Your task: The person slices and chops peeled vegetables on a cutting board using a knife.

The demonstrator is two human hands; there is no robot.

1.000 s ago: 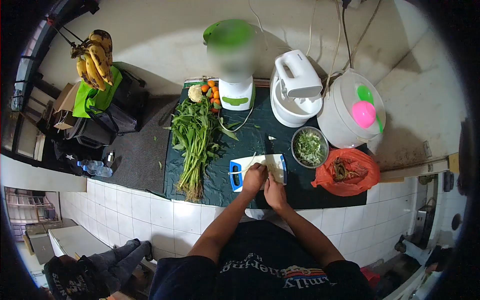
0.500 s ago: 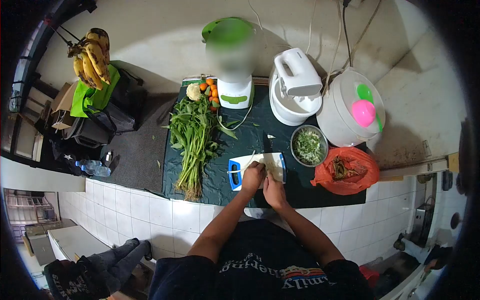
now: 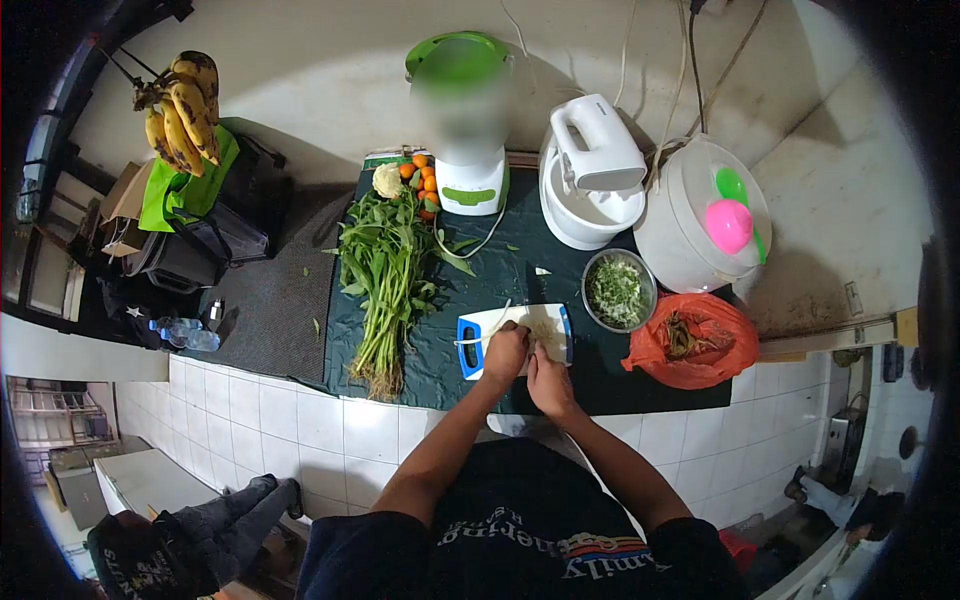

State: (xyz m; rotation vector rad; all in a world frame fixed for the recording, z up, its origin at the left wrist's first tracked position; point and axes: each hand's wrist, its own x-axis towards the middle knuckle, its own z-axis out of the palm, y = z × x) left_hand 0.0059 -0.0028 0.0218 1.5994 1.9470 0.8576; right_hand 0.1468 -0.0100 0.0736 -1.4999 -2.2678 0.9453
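A white cutting board [image 3: 497, 372] with blue ends lies near the table's front edge. My left hand [image 3: 507, 350] is closed over thin pale stalks [image 3: 476, 342] that stick out to its left across the board. Beside it, my right hand [image 3: 548, 380] is wrapped round the handle of a knife [image 3: 536, 290], whose dark blade points away from me past the board's far edge. The fingertips of both hands are close together, and the cutting spot is partly hidden. Right of the board stands a metal bowl [image 3: 618, 290] of chopped green and white pieces.
Leafy greens [image 3: 385, 270], a cauliflower [image 3: 388, 181] and small orange fruits [image 3: 421, 161] lie on the left. Behind stand a green-and-white appliance [image 3: 472, 185] and a stand mixer [image 3: 595, 175]. A red plastic bag [image 3: 700, 345] and white bucket [image 3: 680, 225] sit right. People appear at both lower corners.
My right hand has shifted very slightly; both hands stay over the board. The view has tilted a little, and nothing else has visibly moved.
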